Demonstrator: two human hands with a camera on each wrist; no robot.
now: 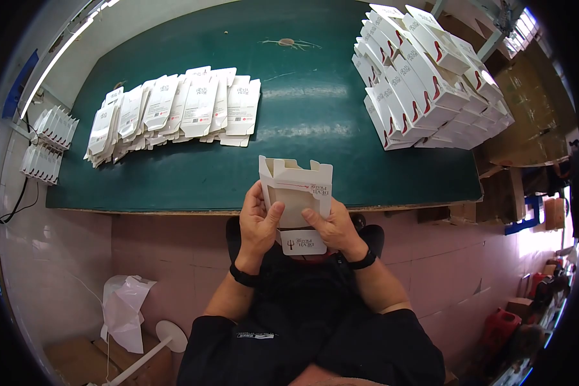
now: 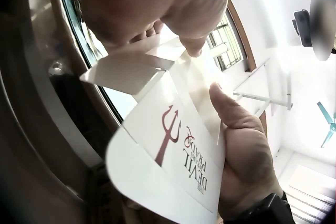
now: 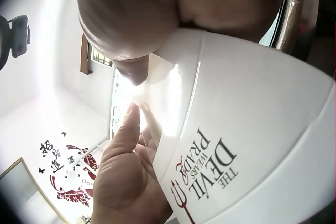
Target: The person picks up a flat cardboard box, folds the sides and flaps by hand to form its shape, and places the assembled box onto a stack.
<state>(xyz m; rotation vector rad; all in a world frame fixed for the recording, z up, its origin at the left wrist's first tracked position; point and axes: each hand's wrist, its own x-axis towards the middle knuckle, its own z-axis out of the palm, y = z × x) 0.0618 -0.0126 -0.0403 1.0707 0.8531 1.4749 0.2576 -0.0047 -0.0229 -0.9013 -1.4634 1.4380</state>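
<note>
A white printed cardboard box (image 1: 312, 177) with a cut-out window is held between both hands in front of the person's body. Its end flaps stand open, and the rounded lower flap (image 1: 304, 243) bears a red trident and dark lettering. On one side the left hand (image 1: 258, 225) grips the box, thumb over the front at the window. The right hand (image 1: 338, 228) holds the opposite side, its thumb also on the front face. In the left wrist view the printed flap (image 2: 173, 150) hangs out below the hands. Most fingers are hidden behind the box.
On the green table (image 1: 296, 122), flattened white boxes (image 1: 167, 109) lie in overlapping rows at the left. A tall stack of formed white boxes (image 1: 424, 83) stands at the right. More white boxes (image 1: 48, 141) are at the far left, by the wall.
</note>
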